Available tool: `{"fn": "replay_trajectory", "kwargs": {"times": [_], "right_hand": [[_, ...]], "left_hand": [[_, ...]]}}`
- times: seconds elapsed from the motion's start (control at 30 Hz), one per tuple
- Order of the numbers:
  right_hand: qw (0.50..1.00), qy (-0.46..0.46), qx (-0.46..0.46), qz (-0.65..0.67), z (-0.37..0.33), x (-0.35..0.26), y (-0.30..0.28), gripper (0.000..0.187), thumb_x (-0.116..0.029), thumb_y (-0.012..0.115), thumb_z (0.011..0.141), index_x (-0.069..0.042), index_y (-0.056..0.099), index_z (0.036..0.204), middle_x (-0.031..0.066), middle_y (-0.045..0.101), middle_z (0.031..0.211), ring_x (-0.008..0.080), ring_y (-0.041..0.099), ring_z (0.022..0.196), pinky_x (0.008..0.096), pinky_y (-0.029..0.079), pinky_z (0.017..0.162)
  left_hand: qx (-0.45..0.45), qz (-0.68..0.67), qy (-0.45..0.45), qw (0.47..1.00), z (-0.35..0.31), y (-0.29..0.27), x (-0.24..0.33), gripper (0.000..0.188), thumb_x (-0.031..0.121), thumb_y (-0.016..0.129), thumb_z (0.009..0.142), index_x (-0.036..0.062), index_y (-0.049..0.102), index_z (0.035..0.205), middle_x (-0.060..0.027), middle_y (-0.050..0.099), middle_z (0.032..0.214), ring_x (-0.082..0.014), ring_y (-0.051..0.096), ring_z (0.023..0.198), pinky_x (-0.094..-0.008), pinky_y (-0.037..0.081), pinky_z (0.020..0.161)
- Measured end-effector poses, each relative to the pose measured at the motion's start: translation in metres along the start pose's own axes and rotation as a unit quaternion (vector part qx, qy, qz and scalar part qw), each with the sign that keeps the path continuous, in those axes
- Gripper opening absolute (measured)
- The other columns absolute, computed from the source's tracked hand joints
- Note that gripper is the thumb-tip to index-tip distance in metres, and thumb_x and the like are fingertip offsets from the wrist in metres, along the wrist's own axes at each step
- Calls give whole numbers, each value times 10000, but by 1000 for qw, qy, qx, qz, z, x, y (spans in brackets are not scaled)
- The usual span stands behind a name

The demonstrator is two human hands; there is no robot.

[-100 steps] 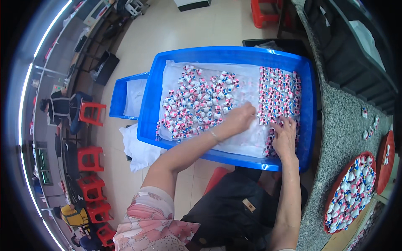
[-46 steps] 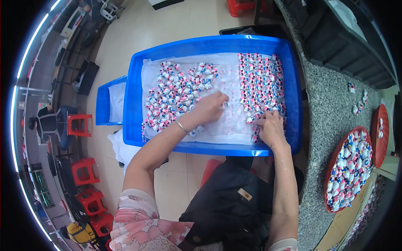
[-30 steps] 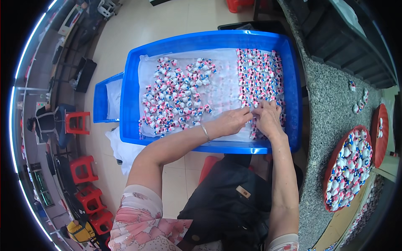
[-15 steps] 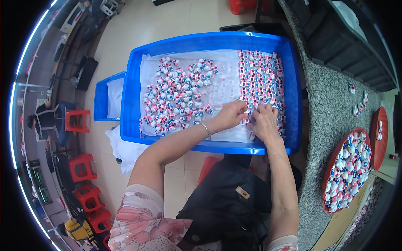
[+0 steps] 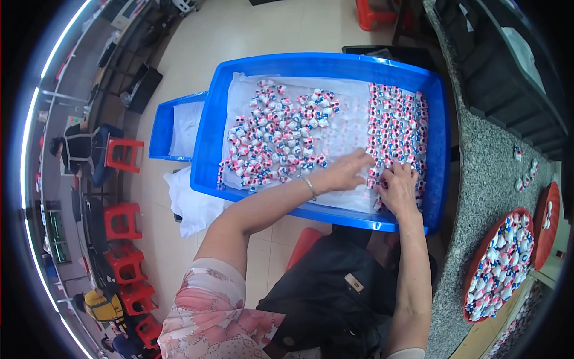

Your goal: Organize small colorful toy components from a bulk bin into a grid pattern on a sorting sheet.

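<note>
A large blue tub (image 5: 206,140) lined with white sheeting lies before me. Loose small white, pink and blue figurines (image 5: 281,137) are scattered across its left half. At the right, similar figurines stand packed in close rows (image 5: 397,125). My left hand (image 5: 345,172), with a bangle at the wrist, hovers at the left edge of these rows; its fingers are apart and nothing shows in them. Over the near part of the rows is my right hand (image 5: 399,190), its fingers bent down among the figurines. Whatever its fingertips hold is hidden.
A granite counter (image 5: 478,173) runs along the right, bearing a red tray (image 5: 469,281) heaped with figurines and a dark crate (image 5: 508,90). To the left are a smaller blue tub (image 5: 160,131), white sheeting (image 5: 194,203) and red stools (image 5: 122,220). A seated person (image 5: 84,149) is farther left.
The whole view has shifted, so the tub appears farther right and lower. My left hand's fingers have spread from a pinch and drawn slightly away from my right hand, which stays over the rows.
</note>
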State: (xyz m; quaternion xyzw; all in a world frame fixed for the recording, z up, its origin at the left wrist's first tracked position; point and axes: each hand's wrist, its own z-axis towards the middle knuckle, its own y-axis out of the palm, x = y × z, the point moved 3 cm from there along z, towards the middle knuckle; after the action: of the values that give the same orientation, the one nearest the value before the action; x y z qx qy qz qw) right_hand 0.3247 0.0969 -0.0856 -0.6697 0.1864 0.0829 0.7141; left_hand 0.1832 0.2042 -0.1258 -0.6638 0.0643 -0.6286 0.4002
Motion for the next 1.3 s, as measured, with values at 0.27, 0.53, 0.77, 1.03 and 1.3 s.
{"fn": "replay_trajectory", "kwargs": {"times": [0.27,0.53,0.77,1.03,1.3], "right_hand": [[994,80,59,40,-4,17,-16,156,-186,780,714,-76,695,785,96,595,925,313,508,1001,463,378,933],[994,72,69,45,-8,18,-19,172,-167,777,732,-67,693,845,93,590,939,304,503,1003,475,377,920],[992,62,81,68,-9,12,-20,156,-128,774,727,-64,693,844,90,590,942,303,500,989,476,390,888],[991,74,95,56,-14,15,-26,138,-126,754,733,-74,699,848,66,601,937,301,514,994,434,402,895],[991,79,91,60,-10,7,-33,135,-135,747,761,-70,690,865,79,602,911,307,521,993,430,402,898]], "left_hand": [[-118,351,-47,928,-41,-61,-24,230,73,663,714,67,605,937,-126,585,950,-309,574,952,-410,489,808],[-101,151,4,983,-22,-37,23,256,116,679,741,73,571,969,-135,565,917,-333,607,870,-438,509,722],[-192,191,72,960,-4,23,39,344,127,731,746,66,534,1021,-130,543,969,-341,616,880,-449,521,725],[-75,78,64,992,-15,-17,30,355,92,716,767,82,552,1082,-118,558,1028,-357,602,955,-442,519,765],[-123,314,31,941,-42,-72,-28,129,43,635,713,66,626,839,-102,582,880,-310,606,914,-425,515,756]]}}
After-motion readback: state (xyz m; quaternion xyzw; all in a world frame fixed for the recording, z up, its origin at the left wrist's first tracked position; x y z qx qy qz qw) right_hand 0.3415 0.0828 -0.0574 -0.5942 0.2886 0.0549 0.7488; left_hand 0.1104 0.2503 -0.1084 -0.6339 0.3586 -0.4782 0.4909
